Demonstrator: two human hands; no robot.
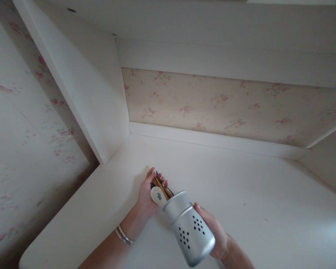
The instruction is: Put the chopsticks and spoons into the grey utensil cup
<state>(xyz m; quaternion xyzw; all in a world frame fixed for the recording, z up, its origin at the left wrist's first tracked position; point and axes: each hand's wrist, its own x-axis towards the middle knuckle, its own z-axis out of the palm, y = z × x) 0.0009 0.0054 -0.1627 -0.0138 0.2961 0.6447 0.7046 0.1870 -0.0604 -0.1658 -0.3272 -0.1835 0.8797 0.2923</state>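
Note:
A silver metal utensil holder (194, 233) with clusters of round holes is tilted, its mouth toward the upper left. My right hand (216, 232) grips it along its right side; some of those fingers are hidden behind it. Out of the mouth stick brown chopsticks (166, 192) and a white spoon (158, 195) with a small blue mark. Around the outer ends of the chopsticks my left hand (147, 196) is closed, with the spoon lying against its palm side. Other dark, thin utensil ends among them are too small to name.
Below the hands lies a white desktop (226, 175) with a few small dark specks. A white upright panel (100, 89) rises at the left, and a white shelf (201, 22) hangs overhead. Flowered wallpaper (184, 101) covers the wall behind.

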